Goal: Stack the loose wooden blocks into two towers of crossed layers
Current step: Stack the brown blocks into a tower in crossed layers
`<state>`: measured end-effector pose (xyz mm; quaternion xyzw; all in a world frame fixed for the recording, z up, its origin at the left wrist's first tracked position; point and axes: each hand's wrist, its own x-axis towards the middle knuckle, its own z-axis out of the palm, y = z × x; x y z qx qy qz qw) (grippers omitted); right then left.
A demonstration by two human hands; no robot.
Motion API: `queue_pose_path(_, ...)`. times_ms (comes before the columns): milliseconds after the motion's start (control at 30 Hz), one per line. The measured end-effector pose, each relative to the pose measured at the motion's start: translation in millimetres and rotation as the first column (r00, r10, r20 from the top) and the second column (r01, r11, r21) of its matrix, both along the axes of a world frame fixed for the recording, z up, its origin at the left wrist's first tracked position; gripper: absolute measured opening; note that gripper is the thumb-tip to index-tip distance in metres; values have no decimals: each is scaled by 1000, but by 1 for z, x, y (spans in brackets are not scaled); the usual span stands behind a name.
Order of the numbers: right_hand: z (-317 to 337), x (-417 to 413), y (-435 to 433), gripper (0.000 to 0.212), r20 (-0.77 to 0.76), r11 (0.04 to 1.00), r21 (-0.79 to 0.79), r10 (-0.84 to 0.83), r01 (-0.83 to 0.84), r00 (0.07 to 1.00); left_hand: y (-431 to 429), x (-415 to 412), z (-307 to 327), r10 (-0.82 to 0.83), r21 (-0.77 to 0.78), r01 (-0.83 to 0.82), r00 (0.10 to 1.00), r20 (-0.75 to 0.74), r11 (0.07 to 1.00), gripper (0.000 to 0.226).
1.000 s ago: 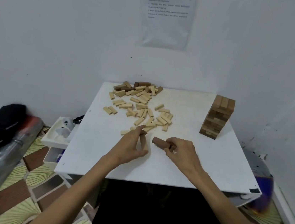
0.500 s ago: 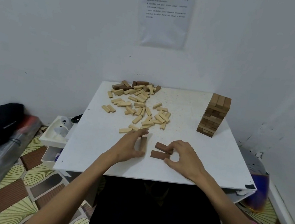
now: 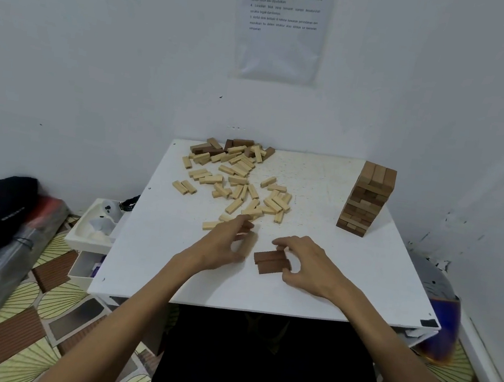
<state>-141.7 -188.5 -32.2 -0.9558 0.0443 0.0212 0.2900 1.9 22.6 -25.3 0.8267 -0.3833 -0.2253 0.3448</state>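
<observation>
**Surface** (image 3: 295, 294): white, set into a wall corner.

**Finished tower** (image 3: 366, 201): crossed layers of brown blocks, stood at the far right of the surface, well apart from both hands.

**Loose blocks** (image 3: 236, 176): a scatter of pale pieces with a few dark ones at the far edge, spread over the far left and centre.

**Dark blocks** (image 3: 270, 261): two, laid flat and touching side by side at near centre. They are taken to be the start of the second tower's base layer. Their ends are not quite flush.

**Right hand** (image 3: 311, 269): fingers are curled over the far side of the pair and the thumb is set at the near side, so the pair is pinched together.

**Light block** (image 3: 250, 243): held on end just left of the dark pair, with the nearest loose blocks just beyond it.

**Left hand** (image 3: 221, 247): fingers and thumb are closed round the light block.

**Risks, as judged:**
- If the base is left with staggered ends or a gap, a lean would be carried up through every layer above.
- The dark pair could be shoved askew if a third piece is pressed in while the right hand's pinch is loosened.
- The light block would topple if let go on end.
- Nearby loose blocks could be swept against the base by the left hand.
- The finished tower is threatened only by a jolt to the surface.
</observation>
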Motion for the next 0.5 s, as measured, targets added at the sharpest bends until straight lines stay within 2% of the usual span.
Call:
queue_pose_path(67,-2,2,0,66,15,999,41,6,-7,1000,1,-1,1,-111,13,111,993,-35,994,71)
queue_pose_path(167,-8,5,3,68,54,996,85,-15,10,998,2,-2,-3,-196,42,196,981,-2,980,90)
queue_pose_path(233,-12,7,5,66,84,998,51,-46,42,995,1,-5,-8,-130,38,126,983,132,991,97)
queue_pose_path(333,-15,11,2,65,75,996,-33,-76,78,994,-1,-11,-17,-10,83,-25,919,395,996,108)
queue_pose_path(400,-16,15,1,63,42,997,-48,-65,67,997,-1,-13,-22,31,113,-91,894,446,989,108)
queue_pose_path(500,-15,19,2,61,23,998,-57,-37,38,999,-2,-14,-25,54,123,-117,902,429,985,92)
